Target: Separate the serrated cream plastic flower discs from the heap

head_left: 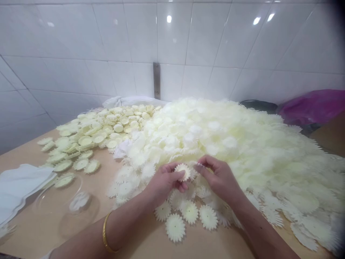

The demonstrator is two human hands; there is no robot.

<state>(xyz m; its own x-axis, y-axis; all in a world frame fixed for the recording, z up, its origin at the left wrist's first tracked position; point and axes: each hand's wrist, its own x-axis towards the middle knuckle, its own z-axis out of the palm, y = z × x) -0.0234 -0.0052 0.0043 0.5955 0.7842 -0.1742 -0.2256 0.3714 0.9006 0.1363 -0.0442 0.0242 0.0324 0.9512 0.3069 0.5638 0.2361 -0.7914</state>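
My left hand (168, 178) grips a cream flower-shaped disc (183, 172) with a toothed rim, thumb on its face and fingers beneath. Just to the right, my right hand (217, 172) has thumb and fingertips pinched together at a pale petal-edged piece (194, 169), partly hidden behind the fingers. Both hands are above the near edge of a large heap of thin pale flower cutouts (215, 126). Below them, several single flower cutouts (175, 227) lie flat on the table, each with a small centre mark.
Thicker stacked flower discs (91, 136) are piled at the back left of the brown table (140, 237). Left of my arm, a clear round dish (56, 201) holds a white lump (79, 200), beside white sheets (21, 187). Purple plastic (315, 106) lies far right, against a tiled wall (172, 43).
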